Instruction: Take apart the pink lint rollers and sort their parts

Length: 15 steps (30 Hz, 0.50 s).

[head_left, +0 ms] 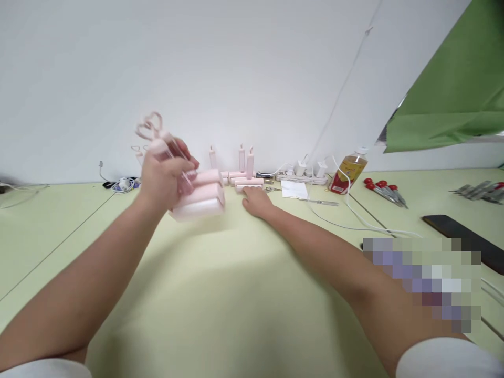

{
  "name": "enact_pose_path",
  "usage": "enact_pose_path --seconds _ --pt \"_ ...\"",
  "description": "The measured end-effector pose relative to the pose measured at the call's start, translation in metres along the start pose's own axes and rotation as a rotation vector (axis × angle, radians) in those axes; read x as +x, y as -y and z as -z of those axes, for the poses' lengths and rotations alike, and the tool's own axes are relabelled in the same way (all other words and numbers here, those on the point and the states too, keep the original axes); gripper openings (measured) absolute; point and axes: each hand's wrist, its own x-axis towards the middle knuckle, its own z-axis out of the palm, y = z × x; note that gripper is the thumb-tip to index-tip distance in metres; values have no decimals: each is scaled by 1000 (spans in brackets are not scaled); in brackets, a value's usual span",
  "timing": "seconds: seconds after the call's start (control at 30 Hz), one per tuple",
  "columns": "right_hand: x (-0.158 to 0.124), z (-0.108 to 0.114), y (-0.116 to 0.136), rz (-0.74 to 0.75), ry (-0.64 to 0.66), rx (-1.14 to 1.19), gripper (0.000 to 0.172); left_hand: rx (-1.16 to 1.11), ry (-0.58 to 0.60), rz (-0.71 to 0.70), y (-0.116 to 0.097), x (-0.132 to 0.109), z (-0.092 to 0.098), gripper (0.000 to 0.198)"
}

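Observation:
My left hand (163,178) is raised above the table, its fingers wrapped round the slim handles of two pink T-shaped rollers (200,194). Their thick crossbars point to the right, one pale white-pink along its lower side. Loop straps (151,123) stick up from the handle ends; motion smears them. My right hand (258,202) reaches to the back of the table, its fingertips against the front of another pink roller (249,181) that stands with its handle up. Its thumb is apart from the fingers, and it lifts nothing.
More pink rollers (212,157) stand along the wall. A power strip (303,178) with chargers, a white paper (294,189), tweezers (323,202) and a tilted bottle (348,173) are to the right. Red-tipped tools (386,191), a black phone (460,236) and loose white cables (366,223) lie beyond.

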Motion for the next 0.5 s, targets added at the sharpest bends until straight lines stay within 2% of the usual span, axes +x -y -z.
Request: enact_pose_path --seconds 0.13,0.27,0.37,0.5 --pt "21 -3 -6 -22 -2 -9 34 159 83 228 25 -33 4 27" --pt "33 -7 -6 11 -4 -6 33 237 142 342 57 -39 -5 26" --pt "36 -8 -3 58 2 9 33 254 158 376 76 -37 -19 27" --pt "32 -7 -1 143 19 58 34 289 192 350 95 -36 -36 27"
